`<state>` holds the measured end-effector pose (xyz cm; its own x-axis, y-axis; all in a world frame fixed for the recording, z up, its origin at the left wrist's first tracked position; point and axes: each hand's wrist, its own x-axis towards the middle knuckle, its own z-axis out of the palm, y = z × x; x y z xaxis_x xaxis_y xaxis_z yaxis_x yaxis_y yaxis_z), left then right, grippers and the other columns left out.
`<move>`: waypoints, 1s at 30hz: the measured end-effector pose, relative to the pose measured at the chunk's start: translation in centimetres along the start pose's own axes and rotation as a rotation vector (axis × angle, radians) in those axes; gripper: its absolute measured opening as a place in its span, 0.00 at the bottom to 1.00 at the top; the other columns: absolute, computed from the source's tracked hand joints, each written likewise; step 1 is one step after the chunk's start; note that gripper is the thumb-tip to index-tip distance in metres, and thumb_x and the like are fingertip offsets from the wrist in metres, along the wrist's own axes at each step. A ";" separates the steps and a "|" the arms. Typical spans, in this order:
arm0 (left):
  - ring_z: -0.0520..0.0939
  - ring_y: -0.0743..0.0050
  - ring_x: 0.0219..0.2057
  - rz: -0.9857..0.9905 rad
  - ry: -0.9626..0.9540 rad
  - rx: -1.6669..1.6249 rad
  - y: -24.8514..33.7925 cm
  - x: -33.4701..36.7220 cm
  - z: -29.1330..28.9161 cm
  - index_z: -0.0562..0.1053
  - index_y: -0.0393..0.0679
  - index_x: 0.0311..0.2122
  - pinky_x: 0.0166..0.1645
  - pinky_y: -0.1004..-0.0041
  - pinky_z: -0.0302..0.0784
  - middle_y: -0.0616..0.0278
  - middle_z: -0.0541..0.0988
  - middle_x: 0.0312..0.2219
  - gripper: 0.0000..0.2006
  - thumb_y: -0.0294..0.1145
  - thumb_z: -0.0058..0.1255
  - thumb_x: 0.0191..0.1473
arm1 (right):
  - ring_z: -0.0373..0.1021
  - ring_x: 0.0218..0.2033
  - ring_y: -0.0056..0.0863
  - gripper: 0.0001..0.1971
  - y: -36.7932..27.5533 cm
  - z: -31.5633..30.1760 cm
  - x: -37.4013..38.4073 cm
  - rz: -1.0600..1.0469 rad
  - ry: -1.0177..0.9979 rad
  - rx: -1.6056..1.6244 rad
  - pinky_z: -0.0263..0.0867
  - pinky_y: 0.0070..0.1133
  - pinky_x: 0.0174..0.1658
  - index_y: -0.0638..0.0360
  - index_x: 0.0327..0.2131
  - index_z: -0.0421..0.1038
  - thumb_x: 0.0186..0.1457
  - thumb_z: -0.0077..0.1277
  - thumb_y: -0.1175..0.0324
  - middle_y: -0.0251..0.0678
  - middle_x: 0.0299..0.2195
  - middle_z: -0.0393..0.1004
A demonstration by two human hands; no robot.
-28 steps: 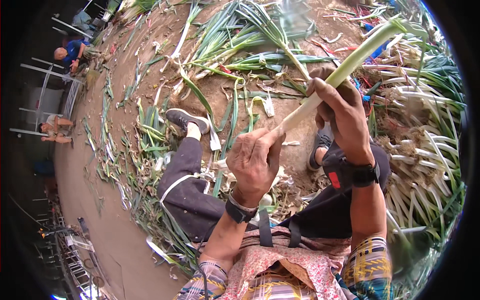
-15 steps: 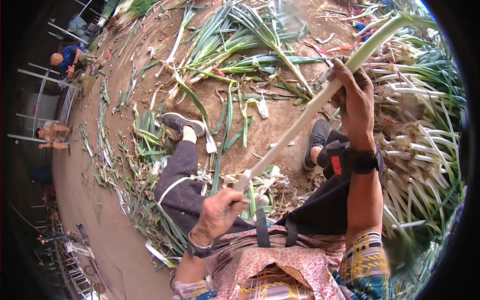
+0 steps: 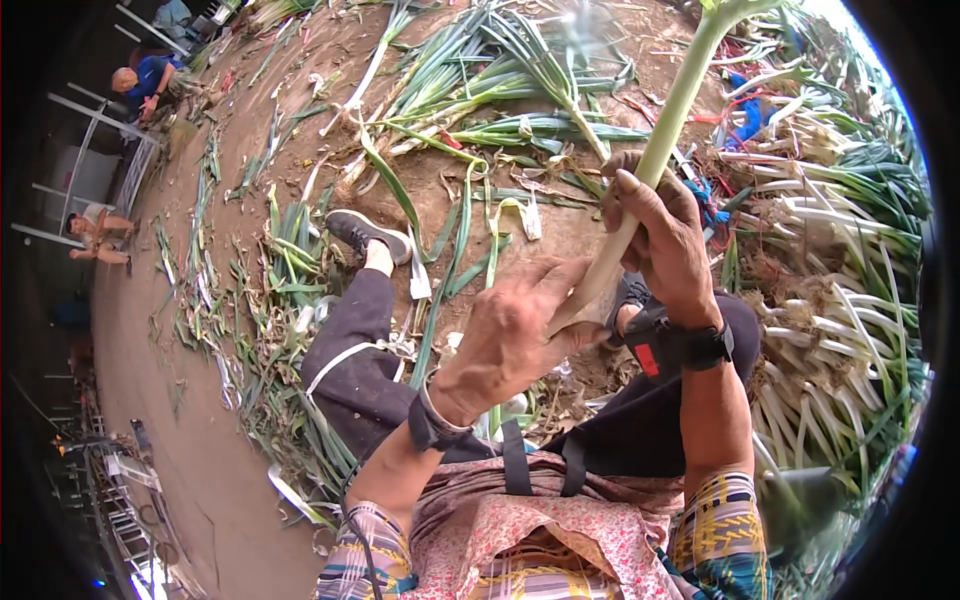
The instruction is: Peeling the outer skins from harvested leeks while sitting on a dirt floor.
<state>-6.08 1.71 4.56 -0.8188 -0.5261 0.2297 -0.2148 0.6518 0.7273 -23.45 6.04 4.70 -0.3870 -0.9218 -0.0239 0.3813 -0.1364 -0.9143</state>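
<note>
A long green onion (image 3: 684, 95) slants up and to the right before me, its pale shaft low and its green part at the top edge. My right hand (image 3: 668, 245) is closed around the middle of the shaft, thumb lying along it. Lower down, my left hand (image 3: 515, 335) wraps the white end, with the thumb on the near side. The root end is hidden inside that hand. Both hands are above the ground between my knees.
Piled green onions (image 3: 820, 340) with white shafts lie at my right. A loose bunch of green onions (image 3: 440, 90) rests ahead on the dirt. Stripped leaves (image 3: 290, 270) litter the ground at left. Blue twine (image 3: 745, 120) lies near the pile. Two people sit far left.
My left hand has risen to the right and closed on the onion's white end. My right hand has shifted slightly left and down, and the onion stands steeper.
</note>
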 end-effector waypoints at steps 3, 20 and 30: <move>0.78 0.61 0.28 0.045 0.060 -0.027 -0.2 0.4 0.7 0.71 0.37 0.40 0.31 0.69 0.74 0.54 0.75 0.29 0.20 0.31 0.61 0.40 | 0.56 0.13 0.09 0.12 -0.3 -0.2 -0.2 0.033 -0.003 0.034 0.50 0.09 0.13 0.62 0.39 0.65 0.55 0.46 0.65 0.30 0.19 0.67; 0.80 0.64 0.22 -0.019 0.091 -0.308 1.1 -0.2 1.3 0.72 0.36 0.36 0.24 0.74 0.74 0.53 0.76 0.24 0.10 0.21 0.54 0.45 | 0.57 0.15 0.08 0.12 -0.2 -0.3 -0.6 -0.019 -0.098 -0.091 0.50 0.08 0.15 0.62 0.38 0.66 0.53 0.47 0.66 0.27 0.22 0.67; 0.76 0.73 0.18 0.259 0.205 -0.034 0.6 0.4 -0.2 0.71 0.38 0.33 0.22 0.75 0.72 0.60 0.73 0.20 0.10 0.21 0.55 0.42 | 0.63 0.25 0.14 0.12 0.4 -1.1 -0.5 0.020 -0.179 -0.159 0.59 0.11 0.24 0.62 0.39 0.65 0.53 0.46 0.66 0.28 0.25 0.67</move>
<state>-6.48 1.76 5.21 -0.7191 -0.4463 0.5327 0.0074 0.7615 0.6481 -23.98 6.88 3.86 -0.2205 -0.9752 0.0164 0.2446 -0.0716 -0.9670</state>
